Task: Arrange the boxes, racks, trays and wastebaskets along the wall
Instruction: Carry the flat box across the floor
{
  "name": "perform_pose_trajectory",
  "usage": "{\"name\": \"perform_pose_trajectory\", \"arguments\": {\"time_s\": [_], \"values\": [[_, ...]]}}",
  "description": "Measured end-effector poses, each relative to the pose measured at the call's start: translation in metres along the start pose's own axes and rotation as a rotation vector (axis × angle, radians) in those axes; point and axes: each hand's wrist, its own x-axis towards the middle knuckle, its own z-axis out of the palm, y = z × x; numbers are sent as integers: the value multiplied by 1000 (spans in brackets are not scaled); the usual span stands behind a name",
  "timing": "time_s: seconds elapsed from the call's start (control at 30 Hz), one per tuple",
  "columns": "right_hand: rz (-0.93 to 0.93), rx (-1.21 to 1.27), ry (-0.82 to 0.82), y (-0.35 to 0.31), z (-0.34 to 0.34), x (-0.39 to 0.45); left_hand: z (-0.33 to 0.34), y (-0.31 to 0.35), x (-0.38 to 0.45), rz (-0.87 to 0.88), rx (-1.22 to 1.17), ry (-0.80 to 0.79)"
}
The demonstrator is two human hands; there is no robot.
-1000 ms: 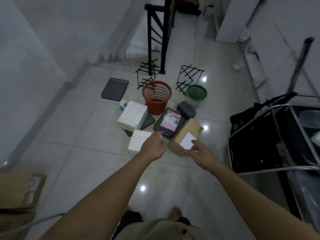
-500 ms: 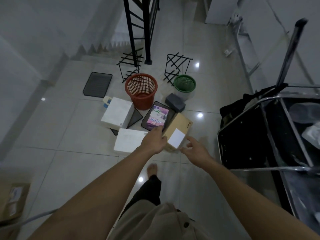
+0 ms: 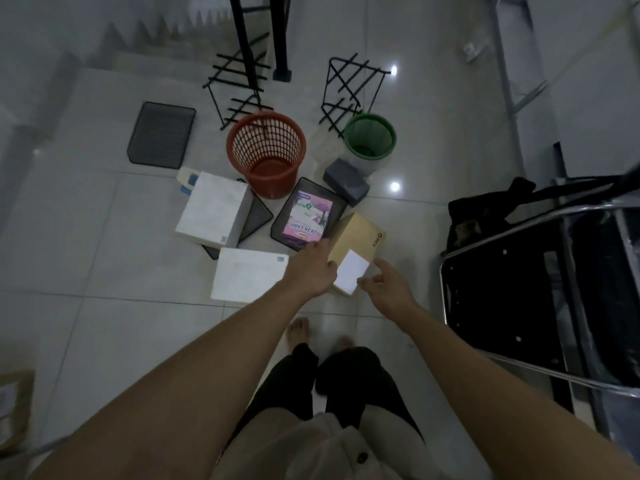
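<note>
While my left hand [image 3: 313, 271] and open right hand [image 3: 389, 289] flank one tan cardboard box [image 3: 358, 242], neither gripping, two latticed plastic wastebaskets [image 3: 266, 154] and two black wire racks [image 3: 239, 84] stand beyond.

You're getting a dim, bluish view; ceiling light is glaring off the glossy floor tiles [image 3: 104, 237], and the wide-angle edges are bending and smearing.

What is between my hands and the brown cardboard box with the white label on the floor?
Nothing visible. The left hand is at the brown cardboard box from its left side, the right hand reaches in open at its near right corner. The flat white box lies just left, clear of both hands.
</note>
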Motion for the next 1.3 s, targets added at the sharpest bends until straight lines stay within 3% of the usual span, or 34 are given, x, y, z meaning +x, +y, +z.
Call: {"name": "perform_pose_trajectory", "arguments": {"time_s": [0.33, 0.77, 0.9, 1.13, 1.3], "values": [[109, 112, 25, 49, 12, 128, 37, -21, 131, 15, 17, -30], [233, 199, 38, 182, 98, 311, 183, -118, 290, -54, 70, -91], [237, 287, 108, 212, 123, 361, 223, -141, 334, -63, 30, -136], [230, 409, 137, 235, 143, 423, 268, -162, 376, -110, -49, -226], [252, 446, 114, 232, 137, 421, 272, -159, 375, -129, -76, -216]]}}
